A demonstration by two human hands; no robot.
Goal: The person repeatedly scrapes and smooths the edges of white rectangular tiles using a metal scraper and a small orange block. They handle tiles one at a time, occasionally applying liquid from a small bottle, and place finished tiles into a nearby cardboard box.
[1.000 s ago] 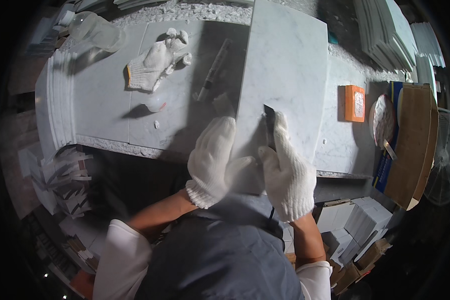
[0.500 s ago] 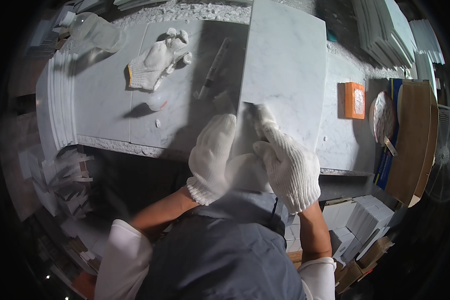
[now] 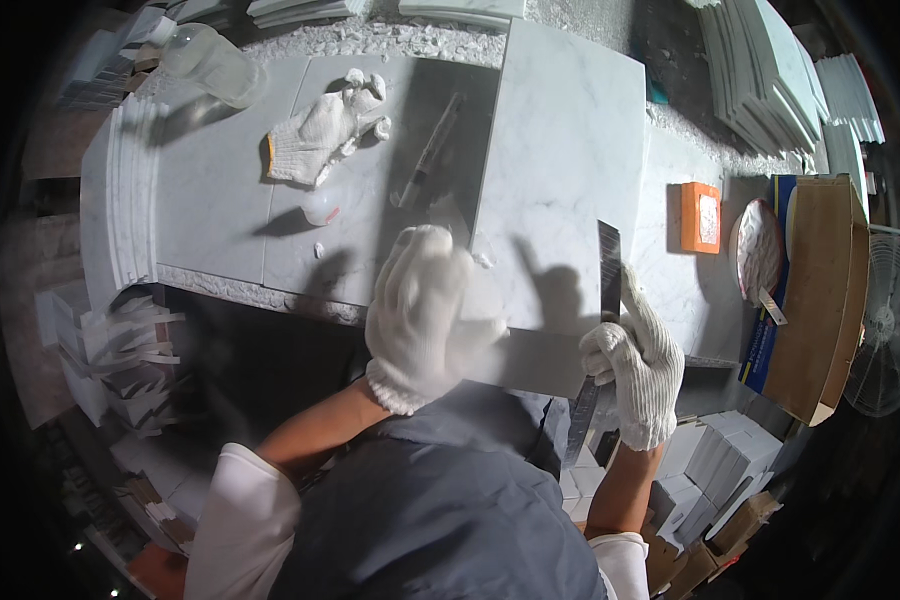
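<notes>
A long white marble tile with faint grey veins lies lengthwise before me, its near end towards my body. In a white knit glove, my right hand is closed around a long, flat, dark metal strip. The strip sticks out above and below the fist, near the tile's right edge; its exact kind is unclear. My left hand, also gloved and slightly blurred, hovers by the tile's near left edge with its thumb spread and nothing visible in it. A small white chip sits near that edge.
Left of the tile lie a spare glove, a marker-like stick and a small whitish cup. A plastic bottle lies beyond. On the right are an orange block, a round plate-like piece, a cardboard box and stacked tiles.
My right hand has moved right, from the tile's left edge to its right side, bringing the metal strip along. My left hand has turned, its thumb now spread over the tile.
</notes>
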